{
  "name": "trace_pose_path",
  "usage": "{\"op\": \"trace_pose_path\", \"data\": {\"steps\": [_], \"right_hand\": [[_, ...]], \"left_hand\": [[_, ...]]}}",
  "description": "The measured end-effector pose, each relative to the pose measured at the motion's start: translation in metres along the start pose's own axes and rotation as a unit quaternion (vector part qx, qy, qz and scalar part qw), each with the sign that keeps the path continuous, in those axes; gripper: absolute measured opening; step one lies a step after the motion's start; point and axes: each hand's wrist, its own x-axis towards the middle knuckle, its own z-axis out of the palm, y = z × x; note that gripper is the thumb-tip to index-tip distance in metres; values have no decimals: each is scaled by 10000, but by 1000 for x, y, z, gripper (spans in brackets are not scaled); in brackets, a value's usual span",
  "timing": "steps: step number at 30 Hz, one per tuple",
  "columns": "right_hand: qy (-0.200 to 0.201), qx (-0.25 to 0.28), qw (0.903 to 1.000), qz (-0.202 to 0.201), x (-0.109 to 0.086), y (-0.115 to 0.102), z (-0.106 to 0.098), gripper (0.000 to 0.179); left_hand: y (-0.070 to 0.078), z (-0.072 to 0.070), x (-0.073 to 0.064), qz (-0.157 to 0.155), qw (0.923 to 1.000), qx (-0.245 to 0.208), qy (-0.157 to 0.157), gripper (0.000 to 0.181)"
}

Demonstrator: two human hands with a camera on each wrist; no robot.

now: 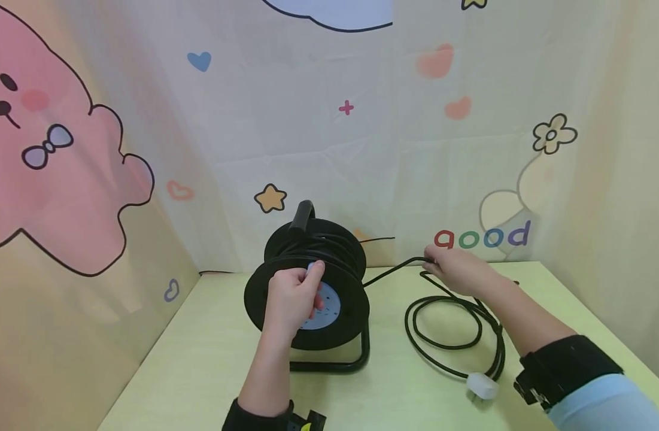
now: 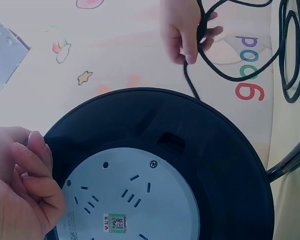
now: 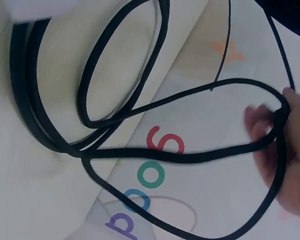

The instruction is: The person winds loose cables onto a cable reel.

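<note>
Across the lower frame, pale table (image 1: 200, 359), bearing black cable reel (image 1: 334, 272) at centre and loose cable (image 1: 453, 347), looped at right. With left hand (image 1: 292, 294), apparently gripping the reel at its face; with right hand (image 1: 464, 270), pinching the cable. Likely winding or unwinding, direction unclear. Next, probably: keep tension, turn steadily, mind the white plug (image 1: 482, 386), lower right.

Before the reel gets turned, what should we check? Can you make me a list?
1. Left hand gripping the reel firmly: cannot tell; it's curled at the front, its grip mostly hidden.
2. Right hand holding the cord: ok.
3. Reel upright on its stand: ok.
4. Plug unplugged: ok, lying on the table.
5. Loose cord straightened: not ok, it's looped.
6. Loops free of knots: cannot tell.
</note>
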Motion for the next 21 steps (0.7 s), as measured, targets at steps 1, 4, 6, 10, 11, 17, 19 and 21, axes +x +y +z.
{"op": "trace_pose_path", "data": {"steps": [1,4,6,10,11,17,19,21], "right_hand": [[8,-352,9994,31,-1,-1,0,18],[-248,-634,9975,162,-5,0,0,23],[-424,-296,9985,179,-7,2,2,26],[-1024,1418,9836,434,-13,12,5,31],[-1180,1876,9736,547,-15,14,5,33],[-1884,4125,8869,877,-21,24,1,28],[-1954,4732,8558,746,-22,29,-2,29],[-2067,5326,8185,602,-24,33,-5,42]], "left_hand": [[0,0,0,-4,10000,10,5,58],[1,0,0,-22,10000,11,-5,58],[1,1,0,-49,10000,2,-27,57],[1,2,-1,-94,9999,-3,-77,58],[1,2,-1,-106,9999,2,-77,58],[-1,3,-1,-27,10000,54,-73,59],[-1,3,-1,15,9999,61,-83,59],[-1,3,0,40,9999,51,-91,60]]}}
